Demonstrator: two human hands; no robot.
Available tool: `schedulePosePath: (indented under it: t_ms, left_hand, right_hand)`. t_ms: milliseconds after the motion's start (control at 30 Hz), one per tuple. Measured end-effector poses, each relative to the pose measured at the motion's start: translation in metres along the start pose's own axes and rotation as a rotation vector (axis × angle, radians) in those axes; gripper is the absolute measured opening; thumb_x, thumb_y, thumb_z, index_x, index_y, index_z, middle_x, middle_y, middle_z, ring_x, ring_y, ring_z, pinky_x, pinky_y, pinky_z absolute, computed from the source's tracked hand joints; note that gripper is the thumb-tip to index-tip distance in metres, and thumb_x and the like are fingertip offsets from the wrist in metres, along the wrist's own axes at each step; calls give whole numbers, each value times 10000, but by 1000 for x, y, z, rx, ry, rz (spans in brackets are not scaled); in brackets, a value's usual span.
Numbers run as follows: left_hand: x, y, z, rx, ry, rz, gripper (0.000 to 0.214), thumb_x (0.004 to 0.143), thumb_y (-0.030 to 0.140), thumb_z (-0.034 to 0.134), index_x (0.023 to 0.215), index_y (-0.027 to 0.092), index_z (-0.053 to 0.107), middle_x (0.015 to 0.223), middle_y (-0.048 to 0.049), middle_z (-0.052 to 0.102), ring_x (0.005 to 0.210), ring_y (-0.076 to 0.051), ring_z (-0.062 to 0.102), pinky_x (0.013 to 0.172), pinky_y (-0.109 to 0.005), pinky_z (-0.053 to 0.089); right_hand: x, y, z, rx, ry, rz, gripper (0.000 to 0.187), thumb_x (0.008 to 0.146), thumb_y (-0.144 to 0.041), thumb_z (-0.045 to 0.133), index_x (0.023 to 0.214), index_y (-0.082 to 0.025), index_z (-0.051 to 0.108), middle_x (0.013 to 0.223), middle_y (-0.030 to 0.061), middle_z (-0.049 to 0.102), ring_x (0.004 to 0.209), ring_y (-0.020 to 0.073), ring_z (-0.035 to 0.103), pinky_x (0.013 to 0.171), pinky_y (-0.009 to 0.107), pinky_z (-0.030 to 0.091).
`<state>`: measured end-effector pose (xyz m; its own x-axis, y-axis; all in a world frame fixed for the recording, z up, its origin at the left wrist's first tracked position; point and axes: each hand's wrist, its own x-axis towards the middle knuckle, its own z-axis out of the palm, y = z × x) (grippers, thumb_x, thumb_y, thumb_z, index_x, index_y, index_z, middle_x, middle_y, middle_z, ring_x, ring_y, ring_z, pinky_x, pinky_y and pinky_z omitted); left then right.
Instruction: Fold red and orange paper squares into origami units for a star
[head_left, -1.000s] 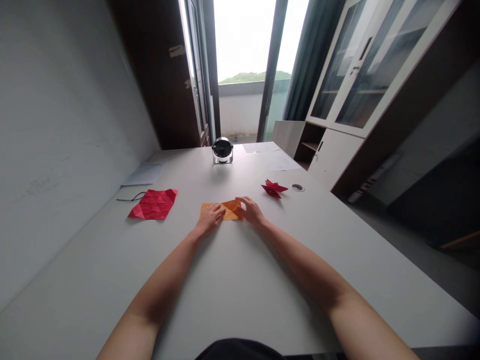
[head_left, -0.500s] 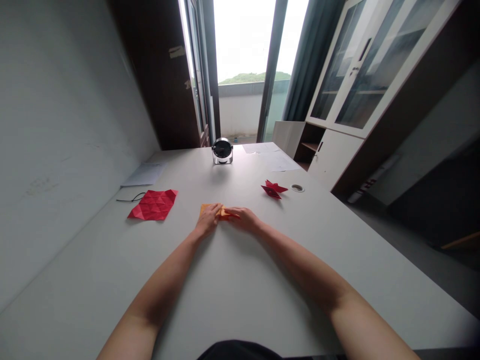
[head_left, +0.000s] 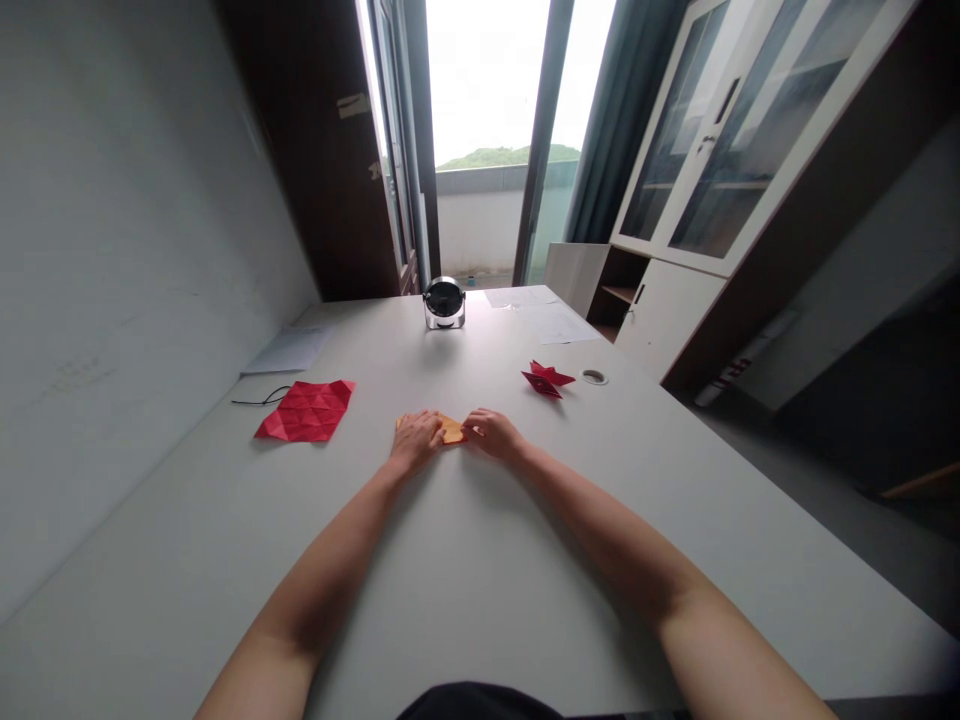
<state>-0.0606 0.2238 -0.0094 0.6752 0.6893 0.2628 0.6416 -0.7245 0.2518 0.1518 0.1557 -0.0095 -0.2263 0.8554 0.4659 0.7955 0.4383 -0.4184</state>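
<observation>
A folded orange paper [head_left: 452, 430] lies on the white table [head_left: 480, 560] in front of me, mostly covered by my hands. My left hand [head_left: 415, 440] lies flat on its left part, fingers pressed down on it. My right hand [head_left: 491, 433] presses on its right edge with curled fingers. Only a small orange strip shows between the two hands.
A creased red paper sheet [head_left: 307, 409] lies to the left, a black cord [head_left: 259, 398] beside it. A folded red paper figure [head_left: 548, 378] sits to the right near a round table hole [head_left: 594, 377]. A small fan [head_left: 444, 302] and white sheets [head_left: 555, 322] lie at the far end.
My right hand has folded the right part of the orange paper over to the left. The paper now looks narrower, and both hands sit closer together on it.
</observation>
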Motion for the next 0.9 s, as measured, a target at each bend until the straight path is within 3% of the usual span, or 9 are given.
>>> schedulePosePath:
  t_ms: [200, 367, 500, 700, 900]
  left_hand:
    - [0, -2, 5, -40, -33, -44, 414, 922, 380, 533, 1314, 247, 532, 1394, -95, 548, 1296, -233, 476, 1144, -423, 273]
    - [2, -9, 14, -61, -66, 0, 429, 932, 405, 518, 1336, 261, 523, 1502, -87, 443, 1394, -268, 365, 1160, -500, 238]
    - [2, -11, 13, -103, -27, 7, 470, 914, 401, 550, 1362, 265, 508, 1473, -96, 475, 1376, -274, 393, 1158, -489, 251]
    - [0, -7, 8, -235, 11, 95, 649, 865, 375, 626, 1460, 253, 396, 1449, -99, 495, 1349, -252, 432, 1138, -434, 312]
    - [0, -3, 5, -300, 31, 83, 684, 862, 315, 617, 1488, 245, 352, 1456, -106, 478, 1353, -249, 434, 1124, -424, 349]
  right_hand:
    - [-2, 1, 0, -79, -15, 23, 94, 884, -184, 645, 914, -221, 727, 885, 45, 656, 867, 163, 567, 738, 247, 430]
    - [-2, -1, 2, -98, -14, 57, 216, 865, -233, 683, 1080, -233, 708, 957, 73, 652, 936, 198, 562, 820, 298, 448]
    - [1, -5, 5, -9, -16, 140, 293, 841, -242, 709, 1134, -246, 690, 912, 49, 649, 880, 184, 578, 801, 294, 457]
    - [5, -12, 7, 211, -59, 386, 398, 839, -228, 664, 1232, -280, 627, 880, -1, 689, 691, 131, 603, 684, 246, 465]
    - [4, -11, 16, 210, -33, 380, 322, 827, -248, 662, 1145, -291, 674, 848, -8, 708, 725, 155, 616, 698, 260, 455]
